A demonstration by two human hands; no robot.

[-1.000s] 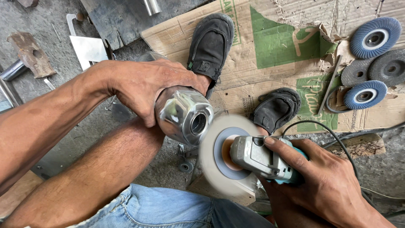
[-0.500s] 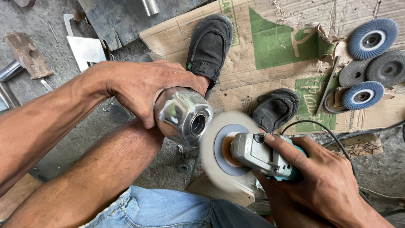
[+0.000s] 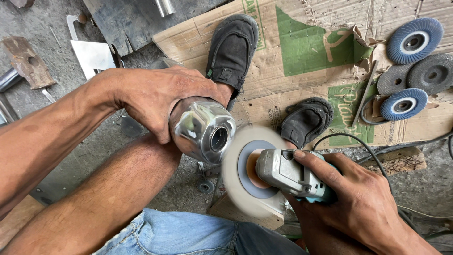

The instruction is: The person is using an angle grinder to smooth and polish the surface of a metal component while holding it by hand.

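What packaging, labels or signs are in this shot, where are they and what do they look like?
Flattened cardboard box: spread on the floor at upper right, under both dark shoes and the sanding discs; brown, torn edges, green printed patches and lettering.
No signs or screens in view.

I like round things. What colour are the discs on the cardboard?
Two discs blue, two grey, seen from the head view.
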